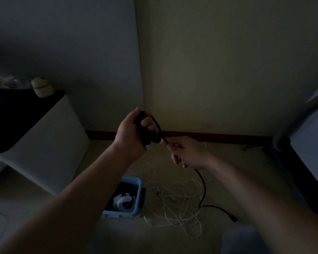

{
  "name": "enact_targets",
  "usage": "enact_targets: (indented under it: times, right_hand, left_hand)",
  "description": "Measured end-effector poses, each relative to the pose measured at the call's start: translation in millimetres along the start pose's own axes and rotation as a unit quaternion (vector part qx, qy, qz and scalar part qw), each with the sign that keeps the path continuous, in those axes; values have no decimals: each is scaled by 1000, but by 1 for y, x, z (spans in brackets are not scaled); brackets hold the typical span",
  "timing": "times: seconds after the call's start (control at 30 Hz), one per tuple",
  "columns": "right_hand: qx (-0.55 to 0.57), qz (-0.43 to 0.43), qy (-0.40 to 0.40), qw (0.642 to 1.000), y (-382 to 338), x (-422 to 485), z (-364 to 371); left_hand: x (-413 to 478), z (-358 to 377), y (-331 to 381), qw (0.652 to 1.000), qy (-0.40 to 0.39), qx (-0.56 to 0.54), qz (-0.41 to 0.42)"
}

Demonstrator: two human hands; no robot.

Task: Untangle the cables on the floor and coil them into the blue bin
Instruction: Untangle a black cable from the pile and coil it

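My left hand [130,132] grips a small coil of black cable [155,128] held up in front of the wall corner. My right hand [186,153] pinches the same black cable just right of the coil; its free length [203,186] hangs down to the floor and ends in a plug at the lower right. A tangle of thin white cables [174,200] lies on the floor below my hands. The blue bin [137,182] stands left of the tangle and holds a coiled white cable [123,202].
A white cabinet [50,143] with a dark top stands at the left, a small pale jar [42,88] on it. A bed frame and mattress [308,153] fill the right edge. A dark skirting board [209,137] runs along the wall.
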State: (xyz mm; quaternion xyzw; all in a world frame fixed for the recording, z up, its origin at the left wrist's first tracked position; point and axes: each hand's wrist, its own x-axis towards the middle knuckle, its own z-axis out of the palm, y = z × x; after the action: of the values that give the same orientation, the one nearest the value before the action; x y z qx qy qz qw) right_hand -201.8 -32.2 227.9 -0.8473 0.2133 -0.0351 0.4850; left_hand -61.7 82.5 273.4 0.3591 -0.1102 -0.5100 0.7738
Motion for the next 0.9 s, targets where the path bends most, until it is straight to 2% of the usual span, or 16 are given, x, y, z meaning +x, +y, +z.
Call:
enact_targets:
  times: [0.13,0.3,0.53,0.63,0.77,0.9]
  right_hand:
    - [-55,-39,-31,997,-13,-7,5]
    - [-8,-57,-54,997,-21,-11,4]
    - [13,2,-109,994,-24,-13,3]
    - [-2,-35,-78,996,-33,-14,-1]
    - [-57,-70,38,995,-38,-14,-8]
    - [-36,-102,115,987,-35,-13,-17]
  left_hand:
    - [5,-3,3,996,80,10,45]
    - [12,-7,2,989,124,45,73]
    - [7,-9,1,961,171,164,143]
    - [4,-12,-5,935,167,276,145]
    - [6,-19,-25,887,122,432,105]
    - [4,-12,-32,881,54,465,62]
